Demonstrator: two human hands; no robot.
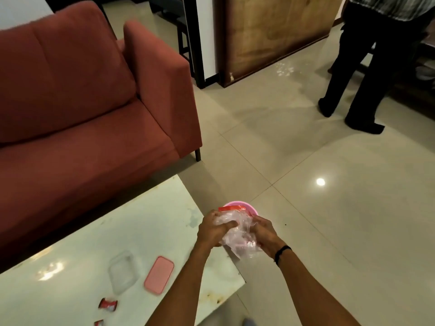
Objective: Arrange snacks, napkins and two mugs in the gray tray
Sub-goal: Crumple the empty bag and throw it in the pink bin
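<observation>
A crumpled clear plastic bag (237, 234) with a red strip at its top is held between both hands, over the table's right corner. My left hand (213, 229) grips its left side and my right hand (264, 232) grips its right side. Just behind the bag is a pink bowl (244, 207), mostly hidden by it. On the pale table (82, 255) lie a clear rectangular container (123, 271), a pink lid (159, 274) beside it, and two small red snack wrappers (108, 304). No gray tray, napkins or mugs are in view.
A red sofa (82, 102) stands behind the table on the left. A person in dark trousers (360, 74) stands on the tiled floor at the far right. A wooden panel (270, 36) and a dark chair are at the back.
</observation>
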